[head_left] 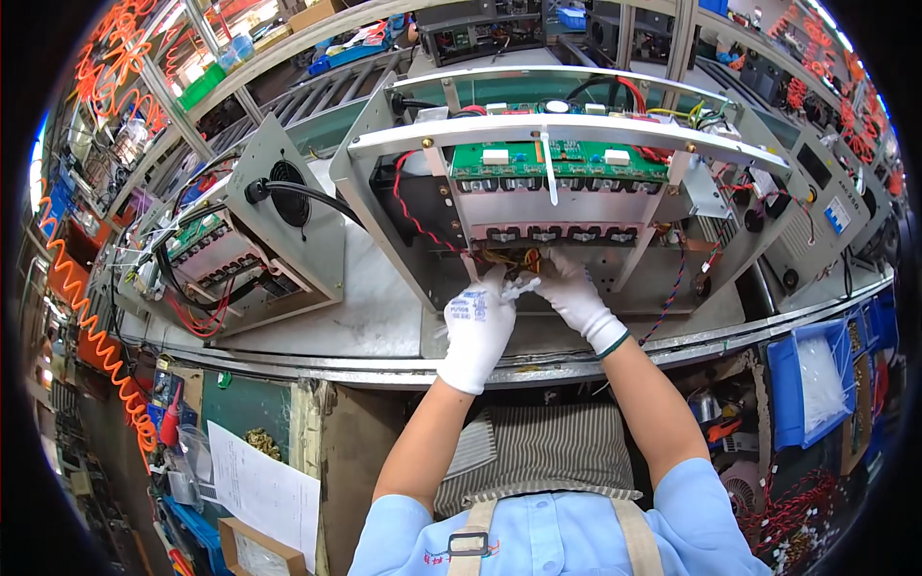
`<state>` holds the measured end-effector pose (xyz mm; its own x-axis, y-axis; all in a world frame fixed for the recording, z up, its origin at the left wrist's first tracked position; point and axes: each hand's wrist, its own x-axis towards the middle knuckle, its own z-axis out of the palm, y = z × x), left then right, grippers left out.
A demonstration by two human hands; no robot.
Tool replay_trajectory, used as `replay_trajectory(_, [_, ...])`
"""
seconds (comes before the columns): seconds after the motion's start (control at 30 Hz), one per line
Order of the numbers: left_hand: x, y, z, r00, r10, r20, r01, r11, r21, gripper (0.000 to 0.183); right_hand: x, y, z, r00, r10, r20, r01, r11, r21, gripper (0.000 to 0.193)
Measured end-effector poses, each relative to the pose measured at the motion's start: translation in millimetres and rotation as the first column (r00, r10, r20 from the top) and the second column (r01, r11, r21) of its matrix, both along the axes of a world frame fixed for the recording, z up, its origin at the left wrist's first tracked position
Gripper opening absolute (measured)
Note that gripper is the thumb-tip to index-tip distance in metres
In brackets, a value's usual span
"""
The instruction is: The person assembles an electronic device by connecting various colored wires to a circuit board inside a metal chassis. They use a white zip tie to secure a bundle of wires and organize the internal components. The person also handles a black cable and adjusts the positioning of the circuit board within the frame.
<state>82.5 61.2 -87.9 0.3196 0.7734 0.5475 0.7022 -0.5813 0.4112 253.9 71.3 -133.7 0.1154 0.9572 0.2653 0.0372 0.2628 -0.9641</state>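
Observation:
In front of me stands an open metal chassis [384, 226] with a green circuit board [567, 154] across its upper part. Both of my hands wear white gloves and reach into its lower front. My left hand [477, 326] is closed, fingertips by a bundle of coloured wires [523, 257]. My right hand [576, 300] is curled against the right side of that bundle, also closed. Something white and crumpled [521, 287] lies between the hands; I cannot tell whether it is glove fabric or plastic. What the fingertips grip is hidden. A white cable tie [548, 173] hangs before the board.
To the left stands a similar open chassis [317, 259] with a black fan and cable; another unit [826, 192] is at the right. A blue bin [783, 384] with white strips hangs below the bench edge. Paper [269, 490], red wires [797, 509] and an orange coiled hose [96, 346] flank me.

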Motion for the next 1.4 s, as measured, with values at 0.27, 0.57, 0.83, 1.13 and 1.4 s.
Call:
replay_trajectory(0.27, [-11, -10, -1, 0.996, 0.039, 0.076, -0.033, 0.996, -0.078, 0.04, -26, -12, 48, 0.857, -0.184, 0.481, 0.221, 0.975, -0.02, 0.042])
replay_trajectory(0.57, [-11, -9, -7, 0.999, 0.018, 0.036, -0.018, 1.0, 0.025, 0.041, -11, -1, 6, 0.999, -0.027, 0.032, 0.026, 0.999, 0.046, 0.026])
replay_trajectory(0.83, [-2, -3, 0, 0.992, 0.005, 0.126, 0.01, 0.993, -0.114, 0.035, -2, 0, 4, 0.997, 0.051, 0.053, -0.05, 0.998, -0.03, 0.032])
replay_trajectory(1.13, [7, 6, -7, 0.988, -0.053, 0.145, 0.065, 0.994, -0.085, 0.029, -10, -24, 32, 0.992, 0.068, -0.109, -0.075, 0.996, -0.055, 0.027])
replay_trajectory(1.4, [11, 22, -1, 0.852, -0.031, 0.522, 0.297, 0.85, -0.435, 0.016, -8, -11, 25, 0.995, -0.088, -0.046, 0.084, 0.992, -0.094, 0.02])
